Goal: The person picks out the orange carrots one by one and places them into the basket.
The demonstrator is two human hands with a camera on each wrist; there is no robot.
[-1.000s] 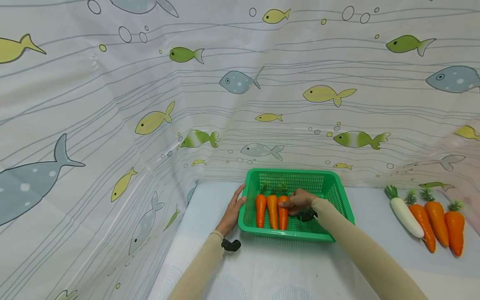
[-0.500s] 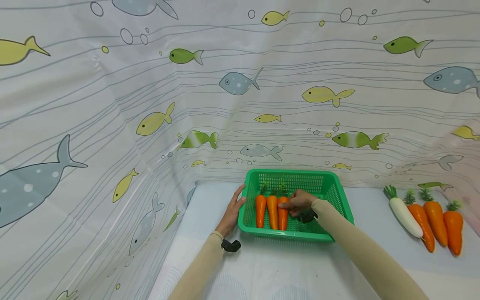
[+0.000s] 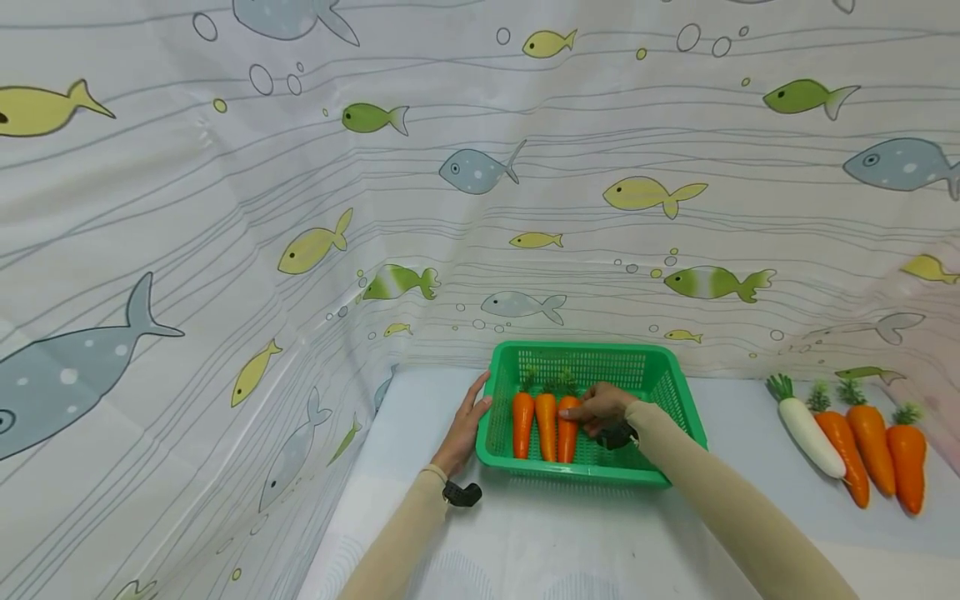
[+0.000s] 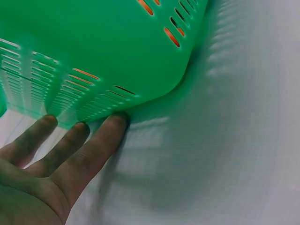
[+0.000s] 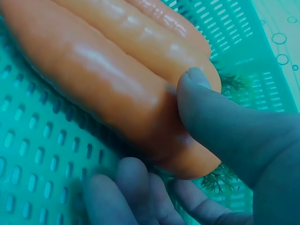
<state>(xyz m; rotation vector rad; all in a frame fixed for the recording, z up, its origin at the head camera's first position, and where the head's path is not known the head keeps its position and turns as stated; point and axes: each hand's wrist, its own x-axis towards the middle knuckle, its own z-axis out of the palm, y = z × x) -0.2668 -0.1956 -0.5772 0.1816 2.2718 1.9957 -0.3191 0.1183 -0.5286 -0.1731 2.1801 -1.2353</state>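
carrots (image 3: 547,427) in green basket (image 3: 573,471), pale tabletop (image 3: 540,533), fish-print sheeting (image 3: 555,150)

Table (image 3: 555,525) is a flat white surface, bluish at the right and far left, faint curved-line pattern (image 3: 457,575) near the front. Green basket (image 3: 573,472) sits level on it near the back, long side forward (left wrist view shows its shadow (image 4: 206,154) on the surface). Off to the right, well apart from the basket: white radish (image 3: 812,437), then left carrot (image 3: 852,468), middle carrot (image 3: 872,450), right carrot (image 3: 907,468), side by side, leafy ends toward the back, tapered tips toward the front.
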